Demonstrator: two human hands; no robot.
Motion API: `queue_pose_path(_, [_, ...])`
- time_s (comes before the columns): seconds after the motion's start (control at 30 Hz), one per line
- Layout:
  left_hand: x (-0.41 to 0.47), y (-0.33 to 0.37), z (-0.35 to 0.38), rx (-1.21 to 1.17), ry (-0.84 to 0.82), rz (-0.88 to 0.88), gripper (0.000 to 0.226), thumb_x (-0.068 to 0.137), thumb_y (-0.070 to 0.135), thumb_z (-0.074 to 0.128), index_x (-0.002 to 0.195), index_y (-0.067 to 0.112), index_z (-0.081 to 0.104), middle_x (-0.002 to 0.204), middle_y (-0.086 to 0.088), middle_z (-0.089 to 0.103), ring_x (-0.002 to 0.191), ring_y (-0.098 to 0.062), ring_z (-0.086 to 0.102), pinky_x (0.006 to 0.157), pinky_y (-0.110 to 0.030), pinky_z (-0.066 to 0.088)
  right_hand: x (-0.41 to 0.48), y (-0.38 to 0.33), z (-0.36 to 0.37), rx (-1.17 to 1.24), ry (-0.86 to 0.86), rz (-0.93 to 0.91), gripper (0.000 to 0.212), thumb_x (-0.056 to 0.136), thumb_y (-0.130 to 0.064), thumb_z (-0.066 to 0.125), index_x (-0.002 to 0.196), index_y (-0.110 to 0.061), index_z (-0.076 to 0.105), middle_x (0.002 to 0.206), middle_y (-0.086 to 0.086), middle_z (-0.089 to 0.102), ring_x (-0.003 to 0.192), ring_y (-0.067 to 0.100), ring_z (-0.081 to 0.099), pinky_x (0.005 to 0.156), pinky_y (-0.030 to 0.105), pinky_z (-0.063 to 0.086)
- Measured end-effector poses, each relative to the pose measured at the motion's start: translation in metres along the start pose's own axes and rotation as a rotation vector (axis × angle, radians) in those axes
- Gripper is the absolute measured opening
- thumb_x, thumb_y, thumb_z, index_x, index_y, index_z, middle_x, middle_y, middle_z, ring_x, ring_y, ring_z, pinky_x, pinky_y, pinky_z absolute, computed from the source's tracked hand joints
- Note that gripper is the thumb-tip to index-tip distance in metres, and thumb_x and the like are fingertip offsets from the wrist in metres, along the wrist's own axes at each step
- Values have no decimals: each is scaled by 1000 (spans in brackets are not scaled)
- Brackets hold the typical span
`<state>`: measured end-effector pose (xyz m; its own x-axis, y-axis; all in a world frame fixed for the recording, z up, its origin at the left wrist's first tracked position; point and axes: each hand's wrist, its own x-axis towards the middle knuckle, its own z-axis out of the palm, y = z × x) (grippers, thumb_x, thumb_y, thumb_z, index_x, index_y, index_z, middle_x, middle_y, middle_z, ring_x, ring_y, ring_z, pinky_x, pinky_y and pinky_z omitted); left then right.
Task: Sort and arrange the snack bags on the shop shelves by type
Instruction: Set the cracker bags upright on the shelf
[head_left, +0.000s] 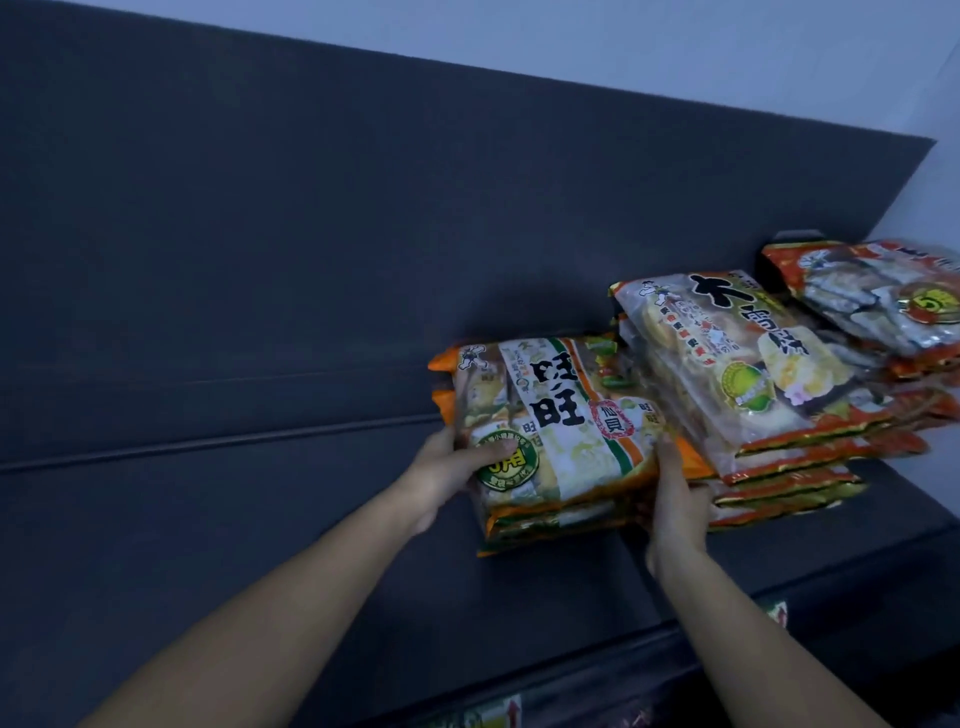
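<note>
- The left hand (451, 470) grips the left edge of the orange-and-green snack bags (550, 431), thumb laid across the top bag's front beside a round green label.
- The right hand (675, 499) holds the right edge of the same stack, fingers curled against its side.
- This stack of several like bags lies flat on the dark shelf (260, 493), near its right part.
- Just to its right, touching it, sits a stack of red-edged bags (737, 379) printed with large black characters.
- Further right, against the pale wall (924, 197), lies another pile of red bags (883, 296), blurred.
</note>
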<state>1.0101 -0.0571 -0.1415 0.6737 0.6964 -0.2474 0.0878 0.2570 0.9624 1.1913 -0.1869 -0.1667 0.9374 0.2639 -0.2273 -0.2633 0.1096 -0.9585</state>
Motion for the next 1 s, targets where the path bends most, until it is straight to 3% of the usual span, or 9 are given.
queue_pose_path(0.13, [-18,-1,-14,3,65,88,34,76,12,76,105,16,58,105,-5,70,92,-16,68,78,-24,56,-17,0,1,19,-41,-43,99,59,-67,68,140,-19,38,141,1,38,122,23,47,106,43,39])
queue_pose_path(0.23, [-38,-1,-40,73,87,150,37,77,10,74,108,16,55,106,-4,68,93,-14,67,79,-25,55,-37,4,3,-35,-153,-127,56,87,-41,62,135,-20,43,128,-8,42,111,12,46,97,29,38])
queue_pose_path(0.33, [-65,-3,-79,158,113,190,41,81,6,69,117,13,51,108,-1,65,92,-5,64,73,-15,52,-69,9,15,-129,-288,-188,21,89,-35,60,104,-22,53,103,4,60,75,16,57,61,28,46])
queue_pose_path(0.4, [-86,-6,-111,213,157,210,46,82,6,68,123,8,47,115,-4,63,97,-7,62,77,-16,53,-92,18,29,-195,-376,-241,13,87,-36,62,90,-28,51,94,12,61,67,21,56,53,29,44])
queue_pose_path(0.57, [-152,-21,-202,320,355,248,53,76,16,78,120,17,50,113,-11,61,101,-12,63,80,-29,56,-168,50,76,-335,-660,-344,33,79,-29,71,102,-22,49,95,1,63,78,14,61,56,16,46])
queue_pose_path(0.67, [-196,-40,-266,392,527,228,85,63,45,82,133,19,43,119,-15,57,110,-27,59,85,-44,56,-222,74,108,-468,-785,-356,38,77,-27,75,102,-21,47,91,-9,59,82,5,57,62,17,44])
queue_pose_path(0.8, [-235,-79,-358,535,697,203,79,59,72,67,128,44,40,114,-10,56,109,-25,55,92,-50,49,-279,113,144,-549,-921,-307,42,77,-22,76,105,-20,45,95,-9,58,91,13,58,65,14,41])
queue_pose_path(0.9, [-269,-69,-376,686,729,196,73,71,61,65,133,38,36,111,-10,53,107,-28,51,94,-48,44,-304,130,164,-617,-988,-237,70,77,-26,76,134,-18,35,111,1,59,100,17,56,77,22,45])
queue_pose_path(1.0, [-284,-66,-383,777,677,181,79,81,34,71,143,29,24,125,-8,48,119,-28,41,101,-44,35,-315,133,178,-678,-1132,-239,56,77,-22,76,126,-20,50,116,0,62,98,8,59,79,17,47])
